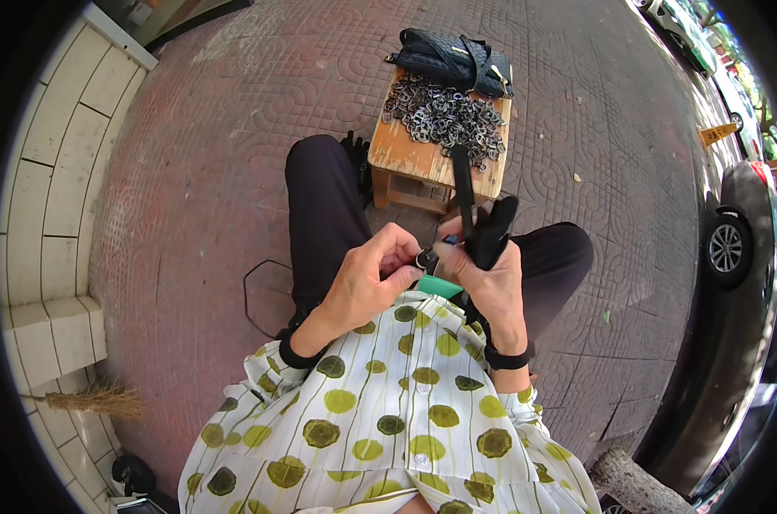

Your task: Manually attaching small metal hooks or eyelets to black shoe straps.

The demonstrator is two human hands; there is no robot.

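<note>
My left hand (375, 272) is closed in a pinch on a small dark metal ring (422, 258) above my lap. Close to its right, my right hand (494, 287) is wrapped round a black tool (492, 236) with a thick handle and a long flat dark bar pointing away from me. The thumb and finger of that hand come near the ring; a small blue spot shows between them. Under the hands lies a green thing (438, 286), mostly hidden. Ahead, a pile of small metal rings (452, 118) covers much of a worn wooden stool (405, 154).
A black quilted handbag (440, 60) rests on the stool's far end. Paved ground surrounds my knees. To the left stand a tiled wall (50, 180) and a straw broom (97, 403). A parked dark car (718, 317) and a yellow sign (718, 134) are at right.
</note>
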